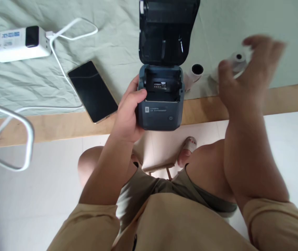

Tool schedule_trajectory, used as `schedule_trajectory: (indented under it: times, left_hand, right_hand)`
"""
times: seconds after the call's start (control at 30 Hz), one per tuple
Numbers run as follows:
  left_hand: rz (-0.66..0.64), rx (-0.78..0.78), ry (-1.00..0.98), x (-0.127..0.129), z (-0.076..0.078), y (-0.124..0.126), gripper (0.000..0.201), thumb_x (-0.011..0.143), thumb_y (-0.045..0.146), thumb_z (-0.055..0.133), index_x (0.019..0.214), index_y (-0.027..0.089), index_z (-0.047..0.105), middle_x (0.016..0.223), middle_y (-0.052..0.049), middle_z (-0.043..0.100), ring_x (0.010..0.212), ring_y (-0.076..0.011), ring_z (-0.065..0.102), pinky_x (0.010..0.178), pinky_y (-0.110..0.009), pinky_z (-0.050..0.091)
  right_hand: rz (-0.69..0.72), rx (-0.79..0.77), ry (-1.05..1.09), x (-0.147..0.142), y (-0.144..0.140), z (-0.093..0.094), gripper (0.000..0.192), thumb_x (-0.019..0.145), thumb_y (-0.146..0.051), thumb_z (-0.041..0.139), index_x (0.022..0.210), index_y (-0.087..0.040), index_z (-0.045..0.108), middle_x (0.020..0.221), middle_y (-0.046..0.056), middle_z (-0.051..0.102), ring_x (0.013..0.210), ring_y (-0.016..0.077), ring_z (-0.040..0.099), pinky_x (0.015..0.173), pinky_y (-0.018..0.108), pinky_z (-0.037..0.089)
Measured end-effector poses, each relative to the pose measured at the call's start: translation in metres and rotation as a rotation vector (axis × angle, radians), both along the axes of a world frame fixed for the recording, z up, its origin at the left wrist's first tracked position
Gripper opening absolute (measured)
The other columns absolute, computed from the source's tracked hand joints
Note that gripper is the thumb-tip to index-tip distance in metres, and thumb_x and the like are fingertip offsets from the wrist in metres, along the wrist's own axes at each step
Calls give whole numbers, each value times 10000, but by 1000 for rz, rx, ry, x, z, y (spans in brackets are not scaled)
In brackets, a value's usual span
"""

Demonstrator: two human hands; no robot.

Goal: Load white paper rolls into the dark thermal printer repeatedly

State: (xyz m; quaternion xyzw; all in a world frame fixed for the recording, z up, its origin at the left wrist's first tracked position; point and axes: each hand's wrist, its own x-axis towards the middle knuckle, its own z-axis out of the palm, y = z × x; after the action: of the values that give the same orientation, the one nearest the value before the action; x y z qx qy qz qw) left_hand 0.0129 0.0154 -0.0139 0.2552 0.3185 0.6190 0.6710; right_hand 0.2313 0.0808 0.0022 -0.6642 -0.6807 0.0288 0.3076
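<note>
Printer (pixel 161 111) (boxy, matte plastic), left hand (pixel 128 115) gripping

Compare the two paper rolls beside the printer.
The near roll lies untouched beside the printer; the far roll sits under the blurred right hand. The near roll's core hole looks wide and dark; the far roll's looks small. Both are white and lie on the cloth.

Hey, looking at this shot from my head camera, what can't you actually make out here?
- Right hand: motion-blurred, so whether it touches the white roll is unclear.
- Left hand covers the printer's left side.
- Printer lid: top cut off by the frame edge.
- Print on the printer's front and on the power strip: too small to read.
- White cable: runs out of the left edge.
</note>
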Motion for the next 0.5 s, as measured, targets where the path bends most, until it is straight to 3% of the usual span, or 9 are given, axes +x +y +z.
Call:
schedule_trajectory:
  times: [0.1, 0.23, 0.3, 0.4, 0.47, 0.5]
  left_hand:
    - [-5, 4, -7, 1, -1, 1, 235, 824, 218, 492, 1045, 191, 565, 892, -2, 669, 959, -193, 628, 863, -329, 513]
    - [13, -23, -16, 2, 1, 1, 262, 836, 244, 463, 1075, 185, 554, 930, -4, 662, 902, -167, 644, 860, -325, 518]
    - [14, -28, -10, 3, 2, 1, 267, 834, 242, 457, 1079, 189, 549, 910, -4, 658, 941, -181, 646, 863, -325, 517]
    - [-6, -21, -20, 2, 3, 1, 253, 826, 232, 473, 1063, 195, 554, 879, -1, 663, 914, -180, 651, 860, -321, 519]
    - [-16, -17, -37, 1, 2, 1, 243, 825, 228, 474, 1050, 198, 561, 894, 0, 669, 879, -171, 647, 860, -325, 519]
    - [-17, -14, -42, 1, 2, 1, 241, 827, 227, 470, 1047, 199, 564, 907, -2, 670, 872, -169, 644, 863, -331, 517]
  right_hand:
    - [10, -132, 22, 10, 11, -16, 570, 729, -214, 582, 1281, -191, 443, 1133, 110, 480, 1022, 192, 507, 969, 444, 391]
    - [14, -74, 52, 11, 15, -23, 481, 696, -143, 559, 1171, -195, 511, 1110, 84, 536, 1006, 178, 505, 955, 394, 393]
    - [38, -27, 142, 8, 14, -22, 567, 666, -99, 539, 1213, -208, 439, 1087, 59, 553, 928, 144, 532, 871, 345, 432]
    - [113, -110, 691, 8, 17, -19, 696, 666, -108, 475, 1291, -294, 233, 1093, 28, 543, 826, 105, 576, 693, 289, 467]
    - [139, -306, 1103, 10, 22, -18, 515, 708, -176, 391, 1207, -273, 313, 1155, 49, 530, 923, 126, 606, 685, 298, 490]
    - [137, -403, 1211, 12, 25, -17, 384, 736, -225, 346, 1117, -234, 393, 1183, 72, 525, 995, 146, 603, 713, 314, 503]
